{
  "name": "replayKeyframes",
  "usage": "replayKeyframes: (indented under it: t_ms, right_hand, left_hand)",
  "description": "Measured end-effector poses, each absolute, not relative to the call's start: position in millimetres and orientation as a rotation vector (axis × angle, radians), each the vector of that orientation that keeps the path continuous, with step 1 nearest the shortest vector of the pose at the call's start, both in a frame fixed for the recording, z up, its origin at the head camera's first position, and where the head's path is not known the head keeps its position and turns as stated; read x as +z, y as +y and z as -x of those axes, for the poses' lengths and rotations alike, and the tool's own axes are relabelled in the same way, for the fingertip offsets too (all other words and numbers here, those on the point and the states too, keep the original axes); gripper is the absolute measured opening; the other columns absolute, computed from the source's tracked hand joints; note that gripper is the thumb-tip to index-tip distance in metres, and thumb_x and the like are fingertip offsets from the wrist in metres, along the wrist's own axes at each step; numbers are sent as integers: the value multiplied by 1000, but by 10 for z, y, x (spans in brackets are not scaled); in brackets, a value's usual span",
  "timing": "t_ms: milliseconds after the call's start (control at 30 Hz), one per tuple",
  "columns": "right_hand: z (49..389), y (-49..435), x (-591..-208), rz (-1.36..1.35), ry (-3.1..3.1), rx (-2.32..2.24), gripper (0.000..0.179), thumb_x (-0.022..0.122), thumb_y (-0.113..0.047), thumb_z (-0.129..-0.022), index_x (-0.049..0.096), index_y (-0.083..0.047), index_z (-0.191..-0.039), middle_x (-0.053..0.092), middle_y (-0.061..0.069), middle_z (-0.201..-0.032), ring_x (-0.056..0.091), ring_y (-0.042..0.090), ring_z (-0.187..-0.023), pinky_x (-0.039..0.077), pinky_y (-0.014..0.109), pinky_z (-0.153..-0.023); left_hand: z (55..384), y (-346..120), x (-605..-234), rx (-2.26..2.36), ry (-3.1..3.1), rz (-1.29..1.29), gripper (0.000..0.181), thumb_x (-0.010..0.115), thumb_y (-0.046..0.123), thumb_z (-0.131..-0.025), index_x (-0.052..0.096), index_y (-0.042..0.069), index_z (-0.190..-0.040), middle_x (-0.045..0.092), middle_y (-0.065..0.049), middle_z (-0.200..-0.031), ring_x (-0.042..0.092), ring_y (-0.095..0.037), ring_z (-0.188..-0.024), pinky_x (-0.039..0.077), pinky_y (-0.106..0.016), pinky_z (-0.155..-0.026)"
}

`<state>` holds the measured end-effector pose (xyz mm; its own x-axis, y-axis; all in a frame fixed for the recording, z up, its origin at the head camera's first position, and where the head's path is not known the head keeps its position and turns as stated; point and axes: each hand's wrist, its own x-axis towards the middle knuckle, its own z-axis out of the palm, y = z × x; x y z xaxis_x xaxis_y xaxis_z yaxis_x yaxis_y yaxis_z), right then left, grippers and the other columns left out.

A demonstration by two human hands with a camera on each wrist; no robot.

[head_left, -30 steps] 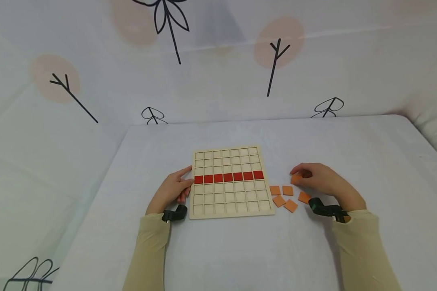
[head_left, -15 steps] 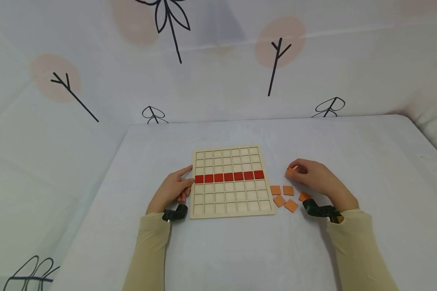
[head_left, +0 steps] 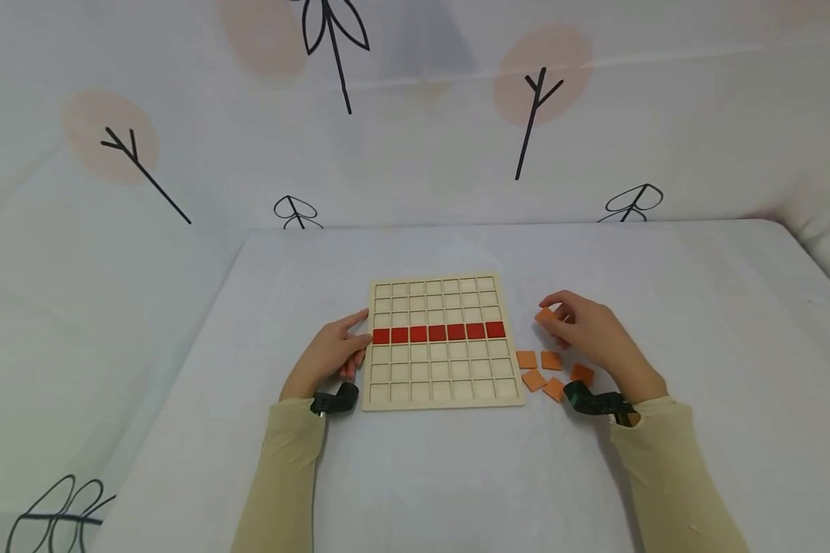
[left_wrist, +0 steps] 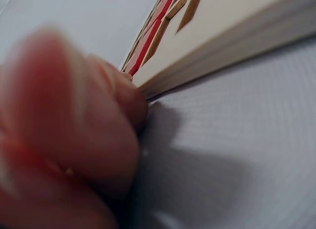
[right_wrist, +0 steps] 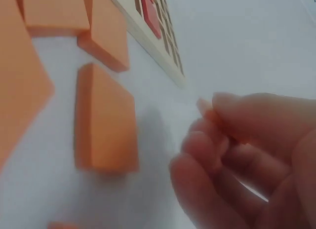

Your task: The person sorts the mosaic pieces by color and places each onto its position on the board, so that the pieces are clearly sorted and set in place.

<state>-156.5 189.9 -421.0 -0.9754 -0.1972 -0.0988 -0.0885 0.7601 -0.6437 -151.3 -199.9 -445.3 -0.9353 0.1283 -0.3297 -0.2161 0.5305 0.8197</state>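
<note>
A pale wooden grid board (head_left: 443,404) lies flat on the table. A row of red square tiles (head_left: 437,332) fills its middle row. My left hand (head_left: 328,352) rests at the board's left edge, its index finger stretched along the side and its thumb touching the rim. In the left wrist view, fingers (left_wrist: 98,120) meet the board's side close to the table. Right of the board, my right hand (head_left: 591,330) pinches an orange square tile (head_left: 545,315) between thumb and index finger, raised off the table. The tile is mostly hidden by fingers in the right wrist view.
Several loose orange tiles (head_left: 526,359) lie on the white table between the board's right edge and the right wrist. Close up, one of these tiles (right_wrist: 111,123) sits below the right fingers. A patterned white cloth (head_left: 422,153) hangs behind the table.
My right hand has moved leftward and away from me, lifting the orange tile nearer the board. The left hand and the board stay together; the head view has shifted slightly.
</note>
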Motion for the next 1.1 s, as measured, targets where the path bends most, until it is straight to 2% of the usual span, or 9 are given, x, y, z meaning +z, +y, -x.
replayKeyframes:
  t_ms: [233,467,667,933,1100]
  right_hand:
    - [1569,1833,-4229,222,2795,-1002,31,60,-28,-86,52,-14,-113,57,7,-86,54,17,-59,44,28,-57]
    - [1538,1716,-4225,279,2837,-996,31,61,-29,-85,55,-13,-111,57,5,-84,49,19,-72,42,29,-61]
    - [1521,1616,-4223,338,2832,-1004,31,60,-31,-86,54,-15,-111,57,3,-85,49,18,-74,41,30,-64]
    - [1500,1502,-4234,334,2776,-1025,33,58,-30,-86,52,-15,-115,59,4,-89,51,19,-76,43,29,-60]
    - [1501,1436,-4237,334,2772,-1026,33,58,-29,-86,51,-16,-116,60,4,-91,52,19,-78,45,31,-63]
  left_hand:
    - [1520,-1983,-4472,1353,2429,66,52,55,26,-89,34,30,-137,52,-8,-57,47,-17,-39,38,-25,-39]
    - [1502,-1984,-4482,1358,2426,79,52,55,26,-89,34,30,-137,52,-8,-58,46,-16,-40,37,-24,-39]
    - [1506,-1984,-4483,1366,2425,91,51,55,27,-89,36,31,-136,52,-8,-58,46,-17,-40,37,-24,-39]
    - [1504,-1984,-4470,1364,2421,100,51,55,27,-88,36,30,-136,52,-8,-58,46,-17,-39,38,-24,-39]
    - [1502,-1989,-4452,1361,2423,104,51,55,27,-89,36,30,-136,52,-8,-58,46,-16,-39,37,-24,-39]
